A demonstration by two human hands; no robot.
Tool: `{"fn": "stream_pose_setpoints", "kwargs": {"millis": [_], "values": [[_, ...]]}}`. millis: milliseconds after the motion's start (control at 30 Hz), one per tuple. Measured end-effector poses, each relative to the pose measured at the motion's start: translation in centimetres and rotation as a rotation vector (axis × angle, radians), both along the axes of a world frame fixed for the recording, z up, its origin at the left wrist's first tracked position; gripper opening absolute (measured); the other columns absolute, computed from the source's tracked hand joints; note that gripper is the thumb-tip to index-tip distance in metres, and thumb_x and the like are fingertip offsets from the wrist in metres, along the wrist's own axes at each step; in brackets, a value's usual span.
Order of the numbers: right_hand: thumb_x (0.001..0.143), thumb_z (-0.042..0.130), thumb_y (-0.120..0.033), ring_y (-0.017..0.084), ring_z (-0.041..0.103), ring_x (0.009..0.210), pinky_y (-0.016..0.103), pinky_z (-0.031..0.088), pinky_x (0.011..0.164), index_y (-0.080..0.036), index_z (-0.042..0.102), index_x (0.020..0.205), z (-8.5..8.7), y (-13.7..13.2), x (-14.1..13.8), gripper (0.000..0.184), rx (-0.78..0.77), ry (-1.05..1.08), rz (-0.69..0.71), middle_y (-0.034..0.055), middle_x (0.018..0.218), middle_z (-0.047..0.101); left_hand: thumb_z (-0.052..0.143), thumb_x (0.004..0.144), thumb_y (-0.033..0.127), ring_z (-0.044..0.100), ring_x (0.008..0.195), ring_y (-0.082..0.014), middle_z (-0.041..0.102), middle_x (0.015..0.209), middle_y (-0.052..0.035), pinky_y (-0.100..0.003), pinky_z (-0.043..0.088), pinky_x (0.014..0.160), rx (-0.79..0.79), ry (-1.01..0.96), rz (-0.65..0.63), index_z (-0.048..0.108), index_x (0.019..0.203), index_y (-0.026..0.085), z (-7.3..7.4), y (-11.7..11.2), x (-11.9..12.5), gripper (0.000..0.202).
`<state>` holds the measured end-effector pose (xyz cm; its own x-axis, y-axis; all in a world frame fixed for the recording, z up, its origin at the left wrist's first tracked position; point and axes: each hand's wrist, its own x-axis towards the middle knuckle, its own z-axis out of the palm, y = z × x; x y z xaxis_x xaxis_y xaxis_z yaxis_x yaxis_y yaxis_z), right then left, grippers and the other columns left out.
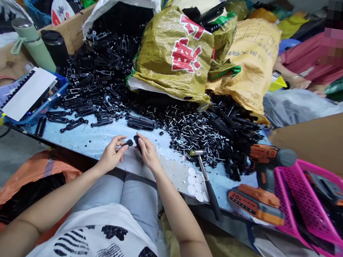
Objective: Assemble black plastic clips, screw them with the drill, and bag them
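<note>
My left hand [112,153] is closed at the table's front edge, pinching a small black round-ended plastic piece [129,143] between thumb and fingers. Close beside it, my right hand [148,154] grips a dark plastic piece [136,140], mostly covered by the fingers. A small gap separates the two pieces. Just beyond my hands lies a short row of long black plastic parts [142,123]. Black-headed metal pins [187,131] are heaped to the right, and a large pile of black link-shaped parts [102,71] spreads to the left.
A hammer [209,186] lies across the front edge near white discs [194,183]. Farther right are an orange cordless drill [263,181] and a pink basket [317,210]. Filled sacks [176,56] stand behind. A blue tray [38,104] and green bottle [37,44] sit left. Another person's hand [299,82] shows far right.
</note>
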<state>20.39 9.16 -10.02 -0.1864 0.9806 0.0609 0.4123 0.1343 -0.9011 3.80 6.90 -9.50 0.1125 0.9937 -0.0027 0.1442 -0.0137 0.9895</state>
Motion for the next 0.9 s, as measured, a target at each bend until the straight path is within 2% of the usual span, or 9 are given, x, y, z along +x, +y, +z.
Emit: {"fn": "stream_pose_setpoints", "kwargs": {"millis": [33, 100, 167, 200, 333, 500, 667, 767, 900], "values": [[0.095, 0.031, -0.050, 0.016, 0.061, 0.076, 0.033, 0.052, 0.073, -0.020, 0.048, 0.134, 0.3, -0.3, 0.0, 0.052, -0.070, 0.159, 0.013, 0.0059, 0.093, 0.062, 0.051, 0.087, 0.040, 0.053, 0.047, -0.0062, 0.063, 0.094, -0.0047, -0.022, 0.045, 0.048, 0.043, 0.017, -0.012, 0.049, 0.121, 0.017, 0.3, -0.2, 0.3, 0.041], [0.093, 0.033, -0.053, 0.013, 0.060, 0.065, 0.029, 0.054, 0.060, -0.021, 0.043, 0.137, 1.0, -0.8, 0.2, 0.055, -0.183, 0.365, 0.079, 0.0035, 0.088, 0.061, 0.051, 0.088, 0.037, 0.062, 0.068, -0.0126, 0.064, 0.100, -0.0080, -0.027, 0.051, 0.065, 0.172, 0.106, -0.013, 0.055, 0.122, 0.017, 0.9, -0.5, 0.7, 0.039], [0.091, 0.039, -0.054, 0.011, 0.058, 0.061, 0.027, 0.053, 0.054, -0.022, 0.045, 0.136, 1.6, -1.1, 0.8, 0.055, -0.188, 0.402, 0.135, 0.0041, 0.093, 0.060, 0.050, 0.089, 0.032, 0.062, 0.092, -0.0184, 0.065, 0.103, -0.0103, -0.033, 0.050, 0.084, 0.301, 0.198, -0.022, 0.060, 0.119, 0.017, 1.6, -0.6, 0.8, 0.035], [0.091, 0.041, -0.053, 0.010, 0.057, 0.059, 0.026, 0.053, 0.053, -0.022, 0.047, 0.135, 1.8, -1.2, 1.1, 0.054, -0.162, 0.379, 0.159, 0.0047, 0.096, 0.059, 0.049, 0.090, 0.031, 0.061, 0.097, -0.0197, 0.065, 0.103, -0.0109, -0.034, 0.048, 0.088, 0.340, 0.231, -0.045, 0.061, 0.119, 0.016, 2.0, -0.6, 0.8, 0.035], [0.089, 0.047, -0.050, 0.008, 0.056, 0.057, 0.026, 0.053, 0.055, -0.023, 0.054, 0.129, 2.0, -1.4, 2.1, 0.048, -0.066, 0.323, 0.197, 0.0048, 0.096, 0.056, 0.050, 0.090, 0.029, 0.062, 0.091, -0.0196, 0.066, 0.097, -0.0104, -0.033, 0.050, 0.083, 0.390, 0.284, -0.159, 0.062, 0.119, 0.016, 3.4, -0.5, 0.5, 0.034], [0.091, 0.041, -0.051, 0.010, 0.056, 0.055, 0.024, 0.051, 0.047, -0.021, 0.046, 0.135, 2.0, -1.8, 1.8, 0.053, -0.089, 0.465, 0.063, 0.0013, 0.078, 0.056, 0.048, 0.091, 0.029, 0.062, 0.090, -0.0192, 0.066, 0.098, -0.0104, -0.032, 0.050, 0.082, 0.425, 0.294, -0.148, 0.060, 0.121, 0.017, 4.5, -0.3, 0.8, 0.035], [0.090, 0.049, -0.044, 0.009, 0.055, 0.060, 0.027, 0.053, 0.060, -0.025, 0.051, 0.131, 3.3, -1.7, 2.9, 0.045, 0.157, 0.179, 0.182, 0.0040, 0.094, 0.054, 0.047, 0.091, 0.028, 0.061, 0.089, -0.0180, 0.065, 0.096, -0.0092, -0.031, 0.050, 0.082, 0.472, 0.349, -0.135, 0.059, 0.123, 0.018, 4.3, -0.7, 1.2, 0.035], [0.091, 0.049, -0.040, 0.010, 0.054, 0.063, 0.029, 0.052, 0.064, -0.026, 0.047, 0.135, 3.6, -2.0, 2.7, 0.046, 0.262, 0.110, 0.158, 0.0049, 0.095, 0.055, 0.046, 0.092, 0.026, 0.060, 0.088, -0.0170, 0.064, 0.094, -0.0090, -0.030, 0.050, 0.079, 0.541, 0.336, -0.062, 0.058, 0.123, 0.019, 4.0, -1.2, 2.2, 0.034], [0.094, 0.042, -0.040, 0.013, 0.054, 0.067, 0.031, 0.052, 0.066, -0.026, 0.043, 0.138, 3.1, -3.2, 1.0, 0.047, 0.361, 0.183, -0.024, 0.0070, 0.100, 0.055, 0.043, 0.094, 0.024, 0.059, 0.087, -0.0162, 0.062, 0.095, -0.0098, -0.030, 0.050, 0.077, 0.639, 0.257, 0.157, 0.057, 0.124, 0.018, 3.9, -1.5, 3.6, 0.034]]}}
